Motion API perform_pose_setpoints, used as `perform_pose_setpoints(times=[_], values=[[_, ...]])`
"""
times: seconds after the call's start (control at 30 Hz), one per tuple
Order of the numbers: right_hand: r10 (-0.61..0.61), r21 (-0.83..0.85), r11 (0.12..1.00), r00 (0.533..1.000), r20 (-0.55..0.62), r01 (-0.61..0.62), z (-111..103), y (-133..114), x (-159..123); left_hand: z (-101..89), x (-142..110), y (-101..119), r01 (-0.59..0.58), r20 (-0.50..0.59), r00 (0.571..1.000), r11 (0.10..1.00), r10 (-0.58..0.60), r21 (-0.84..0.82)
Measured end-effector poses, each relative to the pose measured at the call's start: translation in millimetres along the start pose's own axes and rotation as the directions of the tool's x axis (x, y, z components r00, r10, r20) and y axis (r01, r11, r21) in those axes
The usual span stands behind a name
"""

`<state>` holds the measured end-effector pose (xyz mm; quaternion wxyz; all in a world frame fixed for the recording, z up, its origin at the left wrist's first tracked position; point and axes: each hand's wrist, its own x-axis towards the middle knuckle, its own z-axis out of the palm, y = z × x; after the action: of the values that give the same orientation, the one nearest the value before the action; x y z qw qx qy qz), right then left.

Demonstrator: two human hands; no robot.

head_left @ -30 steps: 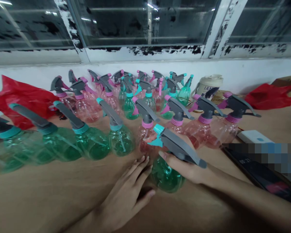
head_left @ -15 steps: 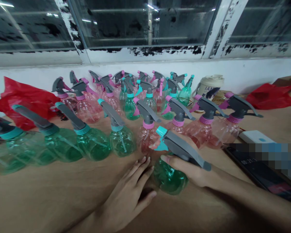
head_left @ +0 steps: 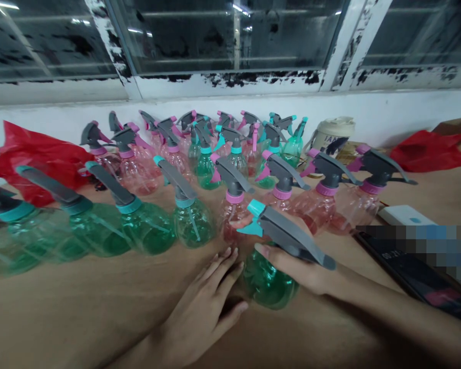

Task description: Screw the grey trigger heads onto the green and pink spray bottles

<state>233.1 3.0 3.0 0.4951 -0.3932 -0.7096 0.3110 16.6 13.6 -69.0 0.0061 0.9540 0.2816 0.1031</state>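
Observation:
My right hand (head_left: 295, 269) is wrapped round the neck of a green spray bottle (head_left: 267, 279), just under its grey trigger head (head_left: 292, 236) with a teal nozzle. The bottle stands on the brown table (head_left: 80, 312). My left hand (head_left: 203, 310) lies flat on the table with fingers stretched out, fingertips touching the bottle's left side. Just behind stand a row of green bottles (head_left: 192, 220) and pink bottles (head_left: 234, 210).
Several more pink and green spray bottles crowd the back by the white wall. Red plastic bags lie at far left (head_left: 34, 159) and far right (head_left: 430, 151). A cream tub (head_left: 332, 134), a white box (head_left: 403, 215) and a dark phone (head_left: 415, 279) sit at right.
The green bottle in my right hand has shifted slightly right and nearer to me. My left hand has stayed in place.

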Motion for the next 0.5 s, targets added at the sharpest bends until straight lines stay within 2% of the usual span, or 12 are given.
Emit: perform_pose_setpoints(times=[0.5], values=[[0.024,0.007,1.0,1.0,0.012,-0.024,-1.1,-0.4,0.1,-2.5,0.6,0.7,0.002,-0.027,1.0,0.999,-0.004,-0.05]])
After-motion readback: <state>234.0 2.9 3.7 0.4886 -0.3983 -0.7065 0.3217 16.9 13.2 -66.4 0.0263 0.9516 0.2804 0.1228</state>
